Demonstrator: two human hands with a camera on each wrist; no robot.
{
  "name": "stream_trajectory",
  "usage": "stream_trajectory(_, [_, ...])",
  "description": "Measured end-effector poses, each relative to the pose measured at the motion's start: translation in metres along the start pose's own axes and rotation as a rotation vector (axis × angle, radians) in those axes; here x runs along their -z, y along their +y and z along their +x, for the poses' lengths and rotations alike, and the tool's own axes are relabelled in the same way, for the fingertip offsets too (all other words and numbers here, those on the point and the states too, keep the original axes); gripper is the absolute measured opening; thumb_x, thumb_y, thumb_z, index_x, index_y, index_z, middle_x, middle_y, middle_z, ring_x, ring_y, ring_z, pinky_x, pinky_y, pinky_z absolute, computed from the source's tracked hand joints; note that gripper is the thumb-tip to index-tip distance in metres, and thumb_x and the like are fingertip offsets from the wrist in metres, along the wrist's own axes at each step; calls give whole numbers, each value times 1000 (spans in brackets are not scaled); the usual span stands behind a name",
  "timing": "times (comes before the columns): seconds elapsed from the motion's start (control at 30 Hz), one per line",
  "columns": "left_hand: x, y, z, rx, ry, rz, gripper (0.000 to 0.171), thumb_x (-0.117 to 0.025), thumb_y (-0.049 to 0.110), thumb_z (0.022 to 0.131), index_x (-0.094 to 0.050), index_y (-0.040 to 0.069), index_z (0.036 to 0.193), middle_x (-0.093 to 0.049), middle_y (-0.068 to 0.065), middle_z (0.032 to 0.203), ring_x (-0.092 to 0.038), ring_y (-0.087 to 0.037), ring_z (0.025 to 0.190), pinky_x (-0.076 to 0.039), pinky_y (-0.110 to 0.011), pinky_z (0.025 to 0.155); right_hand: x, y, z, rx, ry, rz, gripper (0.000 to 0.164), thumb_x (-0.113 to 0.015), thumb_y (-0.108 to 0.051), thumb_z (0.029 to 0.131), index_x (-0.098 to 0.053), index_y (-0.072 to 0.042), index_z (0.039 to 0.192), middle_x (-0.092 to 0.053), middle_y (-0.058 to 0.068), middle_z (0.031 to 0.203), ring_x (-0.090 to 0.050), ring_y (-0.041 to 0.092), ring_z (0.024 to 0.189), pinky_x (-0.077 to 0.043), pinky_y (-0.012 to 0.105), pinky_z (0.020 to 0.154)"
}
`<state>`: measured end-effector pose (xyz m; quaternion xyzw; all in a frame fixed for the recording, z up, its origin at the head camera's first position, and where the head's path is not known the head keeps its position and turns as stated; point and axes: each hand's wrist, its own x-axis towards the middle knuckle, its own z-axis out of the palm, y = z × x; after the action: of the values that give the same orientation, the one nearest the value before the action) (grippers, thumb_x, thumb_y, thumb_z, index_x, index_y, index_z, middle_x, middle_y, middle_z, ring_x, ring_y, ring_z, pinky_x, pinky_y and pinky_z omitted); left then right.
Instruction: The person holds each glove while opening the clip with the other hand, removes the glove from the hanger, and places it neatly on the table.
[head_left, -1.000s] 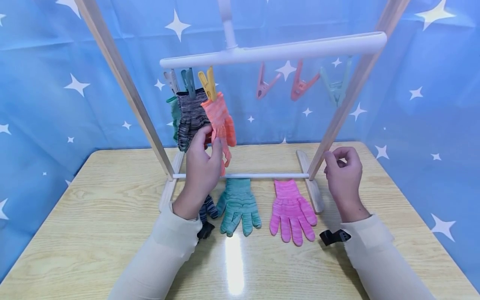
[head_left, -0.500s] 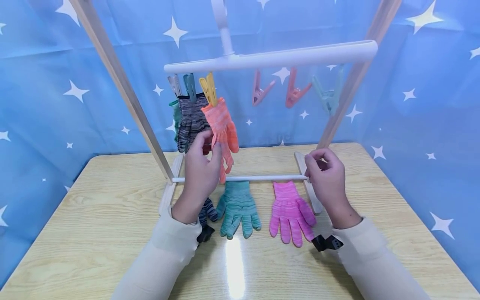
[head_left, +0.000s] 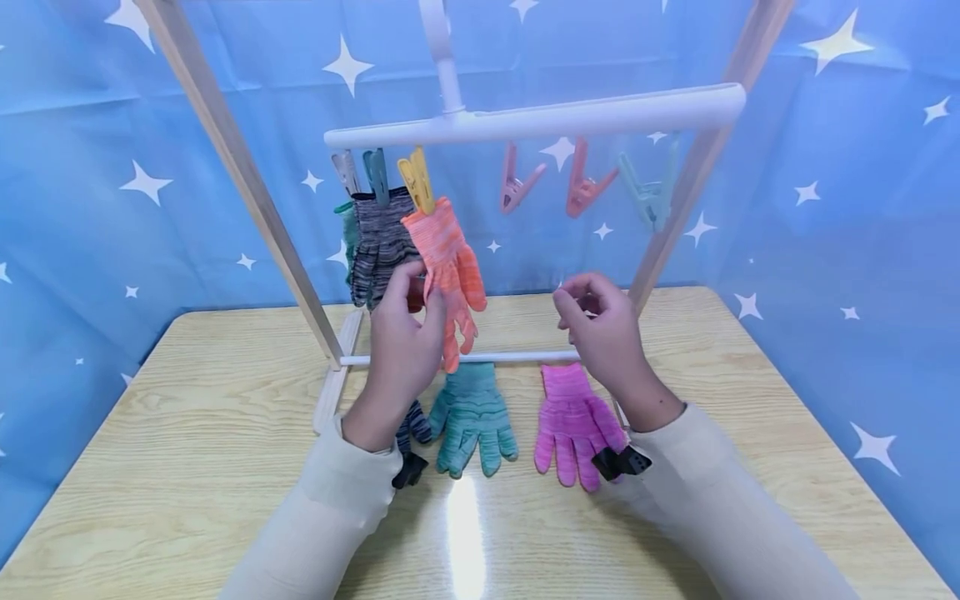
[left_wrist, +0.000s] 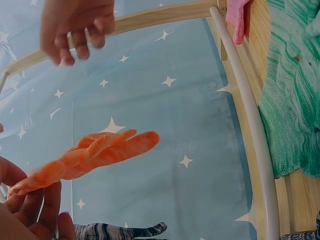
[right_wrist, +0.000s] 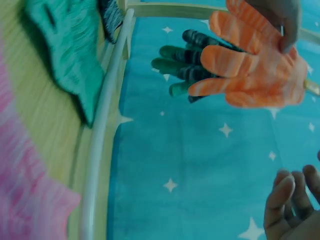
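Note:
An orange glove [head_left: 444, 250] hangs by its cuff from a yellow clothespin [head_left: 417, 180] on the white bar. My left hand [head_left: 406, 333] pinches its near edge between thumb and fingers. In the left wrist view the orange glove [left_wrist: 100, 155] extends sideways from the fingertips. My right hand [head_left: 600, 325] hovers above the pink glove [head_left: 573, 417], fingers loosely bent, holding nothing. Fingers of the right hand [right_wrist: 295, 205] show apart in the right wrist view. Left of the orange glove hang a black-and-grey glove [head_left: 378, 242] and a green glove [head_left: 348, 237], partly hidden.
A white bar [head_left: 540, 121] carries a pink [head_left: 516, 179], a red [head_left: 585, 183] and a mint clothespin [head_left: 651, 196] at right. Wooden posts [head_left: 232, 158] and a low white rod [head_left: 517, 357] frame the rack. A teal glove [head_left: 474, 417] lies on the wooden table [head_left: 187, 467].
My right hand has moved left from beside the right post to above the pink glove. My left hand keeps its pinch on the orange glove, which has swung slightly right.

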<state>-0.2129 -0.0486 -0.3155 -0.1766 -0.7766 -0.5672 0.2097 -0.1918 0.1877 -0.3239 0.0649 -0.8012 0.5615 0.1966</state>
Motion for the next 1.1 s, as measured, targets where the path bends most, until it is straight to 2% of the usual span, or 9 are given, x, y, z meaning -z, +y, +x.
stream_trajectory(0.2, [1, 0, -1, 15, -11, -3, 29, -50, 12, 102, -54, 5, 129, -62, -10, 98, -57, -21, 88, -52, -38, 78, -20, -14, 16, -18, -134, -39, 26, -60, -29, 100, -62, -5, 111, -59, 4, 93, -60, 21, 79, -55, 29, 62])
stream_trajectory(0.3, [2, 0, -3, 18, -10, -10, 28, -50, 11, 101, -54, 4, 128, -62, -10, 98, -57, -22, 88, -53, -39, 79, -31, -20, 23, -28, -187, -63, 28, -60, -31, 100, -62, -8, 115, -61, 5, 101, -59, 19, 87, -55, 30, 73])
stream_trajectory(0.47, [2, -1, -5, 21, -17, -18, 28, -50, 11, 101, -55, 5, 128, -65, -9, 98, -60, -21, 89, -54, -40, 80, -44, -35, 38, 45, -202, -63, 26, -59, -27, 101, -61, -7, 118, -64, 8, 111, -58, 19, 104, -49, 37, 89])
stream_trajectory(0.63, [3, 0, -5, 24, -22, -25, 27, -50, 10, 101, -55, 7, 127, -65, -8, 95, -61, -19, 89, -53, -37, 79, -53, -52, 55, 89, -227, -32, 24, -57, -27, 101, -61, -9, 118, -64, 9, 114, -59, 20, 106, -50, 40, 91])
stream_trajectory(0.83, [-1, 0, -3, -17, -32, -38, 25, -50, 7, 99, -57, 5, 122, -64, -10, 90, -60, -20, 85, -51, -34, 79, -55, -64, 68, 61, -249, -55, 31, -54, -34, 102, -60, -14, 125, -63, 8, 125, -57, 19, 116, -47, 44, 101])
stream_trajectory(0.97, [-1, 0, -3, -25, -25, -45, 25, -49, 7, 98, -58, 4, 121, -64, -9, 90, -59, -19, 85, -51, -35, 78, -59, -68, 73, 44, -282, -54, 37, -53, -37, 103, -59, -17, 133, -61, 5, 131, -55, 18, 121, -46, 46, 104])
stream_trajectory(1.1, [-1, -1, -2, -31, -27, -41, 25, -49, 7, 99, -57, 4, 122, -64, -9, 91, -59, -19, 85, -51, -35, 78, -64, -73, 80, 36, -303, -38, 38, -50, -38, 104, -60, -18, 135, -61, 3, 134, -55, 17, 124, -45, 45, 107])
